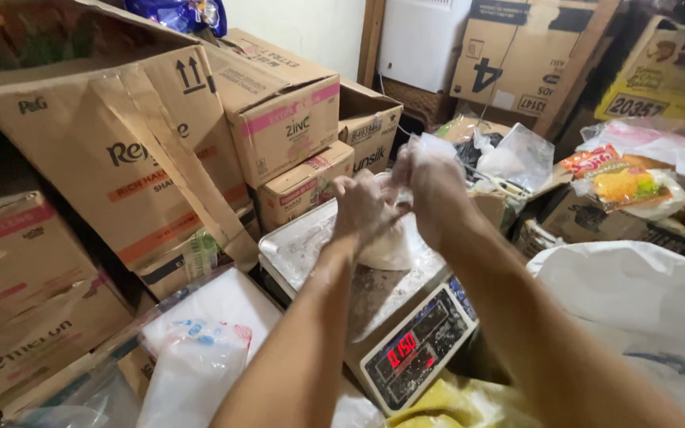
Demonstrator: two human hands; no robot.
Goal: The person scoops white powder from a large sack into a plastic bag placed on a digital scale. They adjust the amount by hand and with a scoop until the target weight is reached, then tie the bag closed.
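Two bare hands work one small clear plastic bag [390,242] of white powder above a digital scale.

Left hand [365,208] and right hand [436,186] both pinch the crinkled bag neck with fingers curled shut; the bag's rounded bottom rests on the flat, powder-dusted steel weighing pan [303,242]. Below the wrists, one red-lit display [418,347]. Left of the hands, several brown corrugated cardboard boxes [279,111], stacked.

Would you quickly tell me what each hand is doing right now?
Left hand: closed on the top of the small clear plastic bag over the scale.
Right hand: closed, gripping the same bag's top.
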